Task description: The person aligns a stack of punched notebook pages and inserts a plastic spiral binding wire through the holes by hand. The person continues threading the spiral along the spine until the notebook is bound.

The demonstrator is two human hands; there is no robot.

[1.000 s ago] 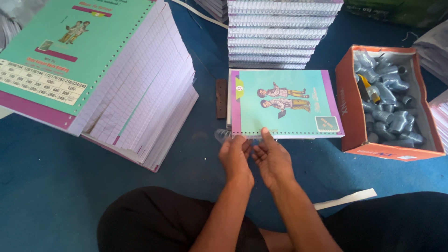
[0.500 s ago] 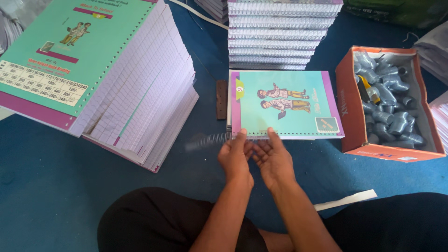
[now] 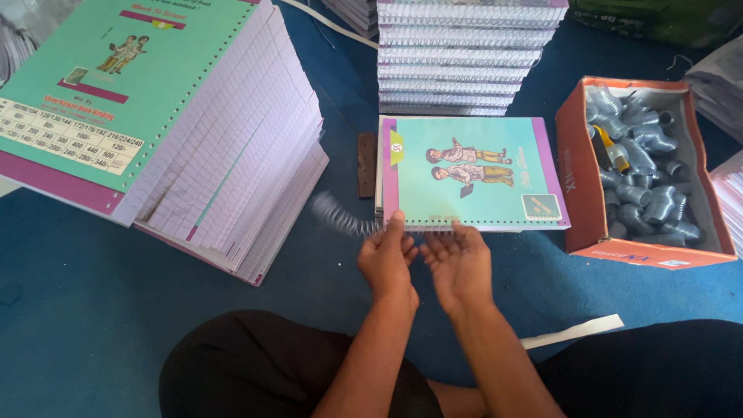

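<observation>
Head view: only one camera, looking down at the blue floor (image 3: pixel 93 340).
Left hand (image 3: pixel 387 259): fingers pinch the wire spiral (image 3: pixel 344 217) at the near edge of the notebook (image 3: pixel 472 170); the spiral is blurred and sticks out to the left.
Right hand (image 3: pixel 458 263): open, palm up, fingertips touching the punched near edge; it holds nothing.
Notebook: lies flat on the floor, in front of the stack of bound notebooks (image 3: pixel 468 54).
Cardboard box (image 3: pixel 576 186): orange, open, just beside the notebook on the right; full of grey spiral coils (image 3: pixel 646 178).
Big paper pile (image 3: pixel 193 116): on the left, leaning, well apart from the box.
</observation>
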